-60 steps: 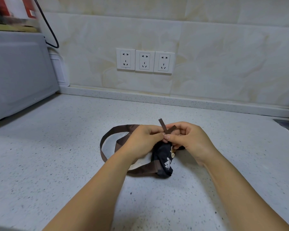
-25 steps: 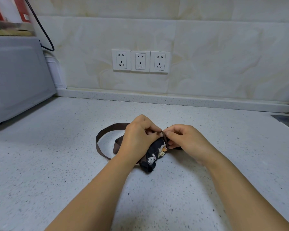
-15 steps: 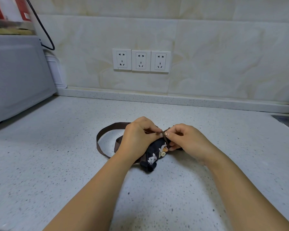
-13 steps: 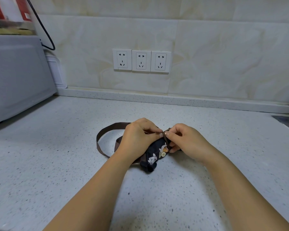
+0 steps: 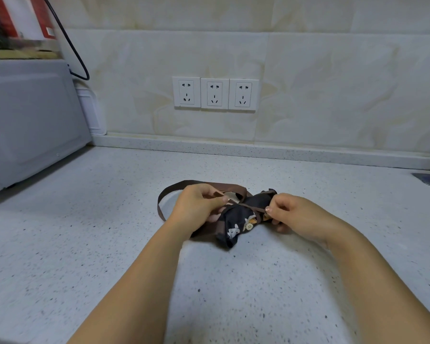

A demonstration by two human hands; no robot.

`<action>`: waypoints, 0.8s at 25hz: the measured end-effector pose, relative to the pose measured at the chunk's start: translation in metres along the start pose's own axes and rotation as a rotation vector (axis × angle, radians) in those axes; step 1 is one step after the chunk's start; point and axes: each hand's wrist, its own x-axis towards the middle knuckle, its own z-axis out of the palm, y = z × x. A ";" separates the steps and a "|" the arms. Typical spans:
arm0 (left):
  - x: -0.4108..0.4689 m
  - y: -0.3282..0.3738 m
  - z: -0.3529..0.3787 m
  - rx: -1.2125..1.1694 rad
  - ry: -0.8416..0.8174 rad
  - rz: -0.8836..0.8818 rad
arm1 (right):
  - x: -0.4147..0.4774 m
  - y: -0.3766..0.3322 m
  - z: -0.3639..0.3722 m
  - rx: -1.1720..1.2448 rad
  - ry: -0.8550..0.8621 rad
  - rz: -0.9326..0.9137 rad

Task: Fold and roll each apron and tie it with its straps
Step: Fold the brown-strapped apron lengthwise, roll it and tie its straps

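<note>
Brown strap [image 5: 247,206] now pulled taut across the dark printed apron roll [image 5: 236,220], no longer bunched under near-touching knuckles as half a second back. Drawn apart sideways: left hand [image 5: 196,207] pinching one strap end between thumb and forefinger, right hand [image 5: 296,213] pinching the other, remaining fingers curled. Most likely a knot being cinched, so tying of this apron close to done, with only tightening and perhaps a second knot left. Roll lying slantwise about mid-bench [image 5: 85,244], well away from the back edge, directly between both hands and seemingly touching each. Wide brown loop [image 5: 233,188] trailing slack behind the left hand.
</note>
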 end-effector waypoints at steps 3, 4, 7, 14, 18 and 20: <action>-0.001 0.000 0.003 -0.027 -0.116 0.034 | 0.002 -0.004 0.004 0.014 0.049 0.051; -0.001 0.000 0.005 -0.031 -0.137 0.042 | 0.003 -0.006 0.006 0.028 0.057 0.052; -0.001 -0.001 0.009 -0.053 -0.186 0.014 | 0.004 -0.007 0.011 0.022 0.080 0.085; -0.005 0.001 0.012 0.043 -0.134 0.010 | 0.005 -0.001 0.010 0.034 0.083 -0.008; -0.002 -0.002 0.020 0.066 0.069 0.043 | 0.008 0.003 0.009 0.162 0.103 -0.086; -0.002 -0.001 0.021 -0.019 0.095 0.010 | 0.009 0.005 0.006 0.132 0.111 -0.095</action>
